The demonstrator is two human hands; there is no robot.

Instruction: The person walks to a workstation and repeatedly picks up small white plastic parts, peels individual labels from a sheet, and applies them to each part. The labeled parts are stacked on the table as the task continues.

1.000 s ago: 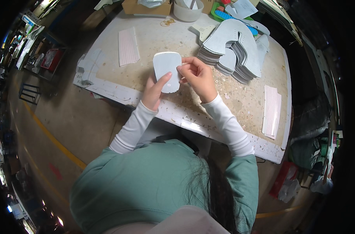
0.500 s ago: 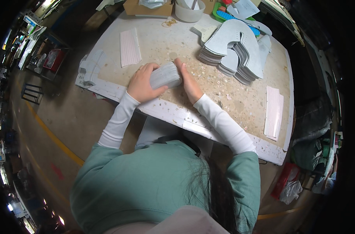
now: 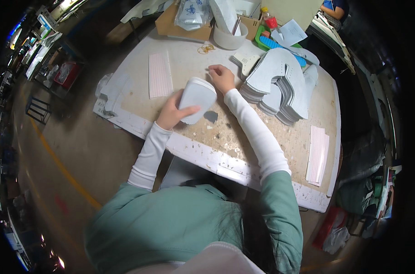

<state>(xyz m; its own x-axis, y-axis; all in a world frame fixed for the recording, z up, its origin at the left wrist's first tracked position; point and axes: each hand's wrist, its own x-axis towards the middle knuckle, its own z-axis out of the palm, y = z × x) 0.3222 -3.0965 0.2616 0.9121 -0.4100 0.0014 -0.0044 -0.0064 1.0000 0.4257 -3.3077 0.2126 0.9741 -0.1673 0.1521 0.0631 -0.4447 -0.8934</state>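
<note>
My left hand (image 3: 172, 112) grips a neat stack of pale grey, round-cornered cut pieces (image 3: 199, 101), its thumb across the top face. The stack is tilted above the worktable (image 3: 189, 132). Beyond its far right corner is my right hand (image 3: 223, 78), off the stack, fingers loosely bent and slightly apart, with nothing visible in them. A small bundle of yellowish rubber bands (image 3: 206, 48) lies farther away on the table. Next to the held stack is a dark grey patch (image 3: 211, 117) on the tabletop.
Tall stacks of curved grey cut pieces (image 3: 280, 86) stand to the right. Pink-lined paper strips (image 3: 160, 75) lie left, with more paper strips (image 3: 317, 155) at right. A white tub (image 3: 230, 40), cardboard box (image 3: 168, 28) and green tray (image 3: 261, 42) line the back.
My right hand has left the stack and moved up and away toward the back. My left hand has turned the stack so its flat face shows. The view has shifted slightly.
</note>
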